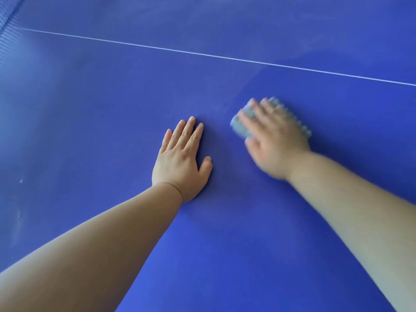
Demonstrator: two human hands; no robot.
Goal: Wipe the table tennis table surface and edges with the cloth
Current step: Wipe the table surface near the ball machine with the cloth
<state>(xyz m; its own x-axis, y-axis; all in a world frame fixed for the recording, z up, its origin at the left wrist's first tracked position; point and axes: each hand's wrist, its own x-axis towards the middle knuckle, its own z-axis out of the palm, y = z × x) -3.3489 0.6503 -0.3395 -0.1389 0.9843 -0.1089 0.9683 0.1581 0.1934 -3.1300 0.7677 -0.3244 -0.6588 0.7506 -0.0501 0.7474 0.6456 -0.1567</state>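
A pale blue-grey cloth with a nubbly edge lay flat on the deep blue table tennis table, right of the picture's centre and on the near side of a thin white line that crossed the surface from upper left to lower right. The right hand lay palm down on top of the cloth, covering most of it. Its fingers were stretched out straight and spread, pressing the cloth against the table rather than curling round it. Only the cloth's left end and a row of nubs along its right side showed past the hand. Hand and cloth were both blurred.

Just to the left, apart from the cloth, the left hand rested flat on the bare table, palm down. Its fingers were straight and close together, the thumb angled out to the right, and it held nothing. Both bare forearms reached in from the lower corners.

Faint pale smears and a small white speck marked the surface at the far left. A strip of fine blue mesh sat in the upper left corner.
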